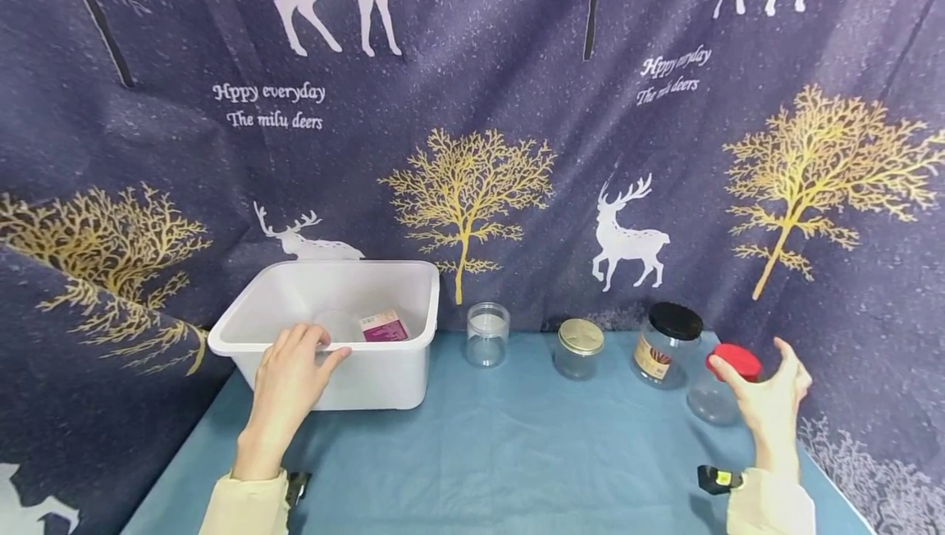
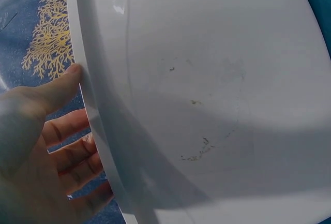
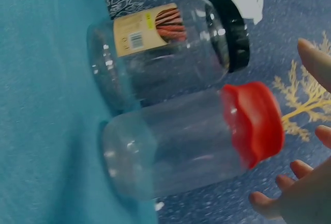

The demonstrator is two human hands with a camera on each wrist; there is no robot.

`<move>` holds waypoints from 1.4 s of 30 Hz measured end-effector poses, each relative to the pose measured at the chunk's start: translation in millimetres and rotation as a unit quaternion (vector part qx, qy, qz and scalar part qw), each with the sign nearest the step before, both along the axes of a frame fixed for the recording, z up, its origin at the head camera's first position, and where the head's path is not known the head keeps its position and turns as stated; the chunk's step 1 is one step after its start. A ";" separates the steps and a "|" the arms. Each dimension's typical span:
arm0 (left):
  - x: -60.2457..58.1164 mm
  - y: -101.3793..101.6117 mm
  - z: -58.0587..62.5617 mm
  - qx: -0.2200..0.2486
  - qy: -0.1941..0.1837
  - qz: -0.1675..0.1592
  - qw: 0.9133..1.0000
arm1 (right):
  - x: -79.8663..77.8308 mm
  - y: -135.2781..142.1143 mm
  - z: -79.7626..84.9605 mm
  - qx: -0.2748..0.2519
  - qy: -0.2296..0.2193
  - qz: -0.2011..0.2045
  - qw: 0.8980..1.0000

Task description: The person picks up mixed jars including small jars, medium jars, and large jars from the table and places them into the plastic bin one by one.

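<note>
A white plastic bin (image 1: 376,379) stands at the left of the table. My left hand (image 1: 291,371) is at its front rim, fingers bent loosely over the edge. In the left wrist view the thumb and fingertips are right at the rim (image 2: 85,87). Inside the bin lies a small white and purple box (image 1: 384,326). On the right, a clear jar with a red lid (image 3: 181,146) stands upright on the cloth. Thumb and fingers spread, my right hand (image 1: 771,404) is beside that lid. In the right wrist view the fingertips appear apart from the lid.
Left of the red-lidded jar is a labelled jar with a black lid (image 1: 664,346), close beside it. Farther left stand a gold-lidded jar (image 1: 579,346) and a clear jar (image 1: 487,338) near the bin. A patterned curtain (image 1: 517,67) hangs behind the blue tablecloth (image 1: 480,453).
</note>
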State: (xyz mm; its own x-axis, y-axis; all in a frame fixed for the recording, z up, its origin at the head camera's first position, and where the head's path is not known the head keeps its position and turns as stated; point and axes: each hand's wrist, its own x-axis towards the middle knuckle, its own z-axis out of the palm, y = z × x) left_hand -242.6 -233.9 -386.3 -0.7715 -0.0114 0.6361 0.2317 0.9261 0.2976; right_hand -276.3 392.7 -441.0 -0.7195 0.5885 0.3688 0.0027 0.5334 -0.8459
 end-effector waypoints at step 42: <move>1.4 1.1 -1.1 0.005 0.007 -0.003 1.000 | -12.6 10.8 -50.2 -0.102 -0.042 -0.008 0.994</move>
State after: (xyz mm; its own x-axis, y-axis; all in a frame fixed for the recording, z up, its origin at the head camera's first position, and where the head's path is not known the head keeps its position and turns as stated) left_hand -241.2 -232.8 -387.4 -0.7621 -0.0133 0.6473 0.2421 0.9214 0.3039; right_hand -288.9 403.5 -491.2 -0.7332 0.6558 0.1796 0.0848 0.3502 -0.9328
